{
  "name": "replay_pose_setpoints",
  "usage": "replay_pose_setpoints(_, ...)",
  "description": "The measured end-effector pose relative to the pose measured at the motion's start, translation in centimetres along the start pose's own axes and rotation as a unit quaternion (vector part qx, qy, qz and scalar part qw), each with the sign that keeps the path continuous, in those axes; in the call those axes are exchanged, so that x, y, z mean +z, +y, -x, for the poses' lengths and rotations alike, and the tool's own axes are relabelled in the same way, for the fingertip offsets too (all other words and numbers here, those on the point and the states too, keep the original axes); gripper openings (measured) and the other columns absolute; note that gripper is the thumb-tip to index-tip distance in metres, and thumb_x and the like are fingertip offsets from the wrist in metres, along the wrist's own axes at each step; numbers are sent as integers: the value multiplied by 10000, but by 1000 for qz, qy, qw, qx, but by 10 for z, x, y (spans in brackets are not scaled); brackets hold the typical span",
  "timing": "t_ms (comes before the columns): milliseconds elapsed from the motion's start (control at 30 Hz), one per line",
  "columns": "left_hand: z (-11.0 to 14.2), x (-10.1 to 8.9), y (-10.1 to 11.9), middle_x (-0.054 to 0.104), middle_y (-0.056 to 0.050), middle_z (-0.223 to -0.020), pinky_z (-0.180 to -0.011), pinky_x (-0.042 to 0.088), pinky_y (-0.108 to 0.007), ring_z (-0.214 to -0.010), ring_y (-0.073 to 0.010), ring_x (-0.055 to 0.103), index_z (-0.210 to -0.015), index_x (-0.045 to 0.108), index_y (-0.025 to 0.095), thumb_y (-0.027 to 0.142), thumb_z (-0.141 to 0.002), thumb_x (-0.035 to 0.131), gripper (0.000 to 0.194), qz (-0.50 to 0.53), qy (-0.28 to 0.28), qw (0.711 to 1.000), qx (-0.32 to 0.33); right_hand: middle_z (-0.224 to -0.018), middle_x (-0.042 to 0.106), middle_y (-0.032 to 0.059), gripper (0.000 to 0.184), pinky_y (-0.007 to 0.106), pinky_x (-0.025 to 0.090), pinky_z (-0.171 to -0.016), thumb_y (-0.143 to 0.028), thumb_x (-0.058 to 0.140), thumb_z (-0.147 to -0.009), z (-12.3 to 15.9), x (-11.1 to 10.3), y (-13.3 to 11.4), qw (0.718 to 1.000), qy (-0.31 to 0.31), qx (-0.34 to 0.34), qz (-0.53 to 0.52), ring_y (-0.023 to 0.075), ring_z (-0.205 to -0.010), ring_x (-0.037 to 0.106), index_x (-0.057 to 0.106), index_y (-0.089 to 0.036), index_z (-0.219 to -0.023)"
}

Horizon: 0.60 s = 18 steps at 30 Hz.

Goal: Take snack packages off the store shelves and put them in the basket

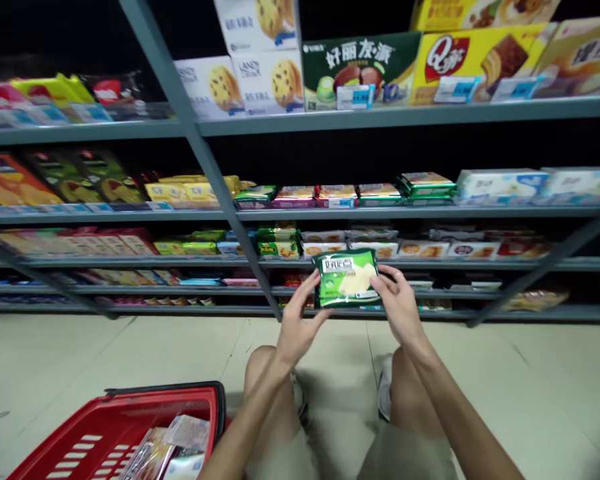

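Observation:
A flat green snack packet (347, 279) with white lettering and pale pieces pictured on its front is held up over my knees, its front turned toward me. My right hand (400, 307) pinches its right end, thumb on the front face. At the left end, my left hand (300, 323) steadies the packet between fingers along the edge and a thumb near the lower corner. Behind it are the lower shelves, where similar small packets (279, 243) stand in a row.
A red shopping basket (100, 417) stands on the floor at lower left, with several wrapped packages (173, 447) inside. Grey metal shelving (380, 121) spans the view, holding boxed snacks such as a dark green box (360, 67). Pale floor tiles (510, 373) lie below.

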<state>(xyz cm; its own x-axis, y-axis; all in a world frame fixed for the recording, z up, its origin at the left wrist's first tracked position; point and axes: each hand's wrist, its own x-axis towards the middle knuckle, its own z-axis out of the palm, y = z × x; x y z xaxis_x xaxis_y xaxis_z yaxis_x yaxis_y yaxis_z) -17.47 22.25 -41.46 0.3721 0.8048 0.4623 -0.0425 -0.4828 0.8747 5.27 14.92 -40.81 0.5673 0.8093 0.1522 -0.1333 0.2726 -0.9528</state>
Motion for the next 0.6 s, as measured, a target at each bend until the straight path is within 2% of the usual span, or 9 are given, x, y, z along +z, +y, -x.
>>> replay_pose_setpoints(33,-11,-1,5,525,-38,-1667,-1320,424,-471,-1580,-295,462,-1517,623,388,351,-912,837,642,-12,-4,1000,21,-1317,748,125,639,487,576,-1122,-591,851,-889,-4,0,-10,999,-3,-28,18,310,-1259,700,645,-227,-1373)
replay_pose_setpoints(100,-27,1,10,594,-46,-1604,-1315,433,-461,-1550,-286,504,-1477,679,356,338,-933,811,560,-12,12,999,40,-1443,685,112,533,473,533,-1186,-607,774,-950,-7,1,-22,995,-22,-74,56,300,-1360,638,698,-238,-1327)
replay_pose_setpoints(200,-36,7,11,612,-70,-1572,-1275,478,-432,-1517,-281,539,-1462,704,324,348,-951,786,518,-10,35,999,35,-1602,547,67,544,429,476,-1251,-563,762,-977,-4,-1,-24,987,-81,-108,89,282,-1477,540,681,-287,-1439)
replay_pose_setpoints(267,-36,8,10,626,-82,-1530,-1226,520,-406,-1474,-279,572,-1429,732,314,364,-954,781,481,-24,43,998,29,-1629,500,59,596,393,462,-1262,-514,804,-960,-2,-4,-19,982,-116,-116,96,274,-1512,503,649,-302,-1496)
replay_pose_setpoints(400,-39,9,6,636,-80,-1480,-1191,538,-374,-1436,-269,595,-1397,751,313,383,-937,802,468,-34,42,998,25,-1603,537,64,612,390,413,-1300,-478,806,-970,-4,-11,-9,980,-129,-115,101,264,-1519,496,624,-278,-1519)
replay_pose_setpoints(500,-45,13,2,645,-92,-1499,-1207,532,-395,-1445,-276,599,-1416,710,287,390,-930,812,508,-7,31,999,3,-1539,613,70,632,421,449,-1276,-471,823,-959,-11,-11,-6,986,-106,-98,82,259,-1445,578,586,-269,-1510)
replay_pose_setpoints(600,-63,13,2,669,-128,-1477,-1164,572,-414,-1409,-287,640,-1346,660,240,401,-927,812,474,39,33,999,-5,-1466,668,76,600,444,471,-1257,-475,853,-928,-28,-3,-12,985,-98,-109,93,265,-1398,617,604,-259,-1430)
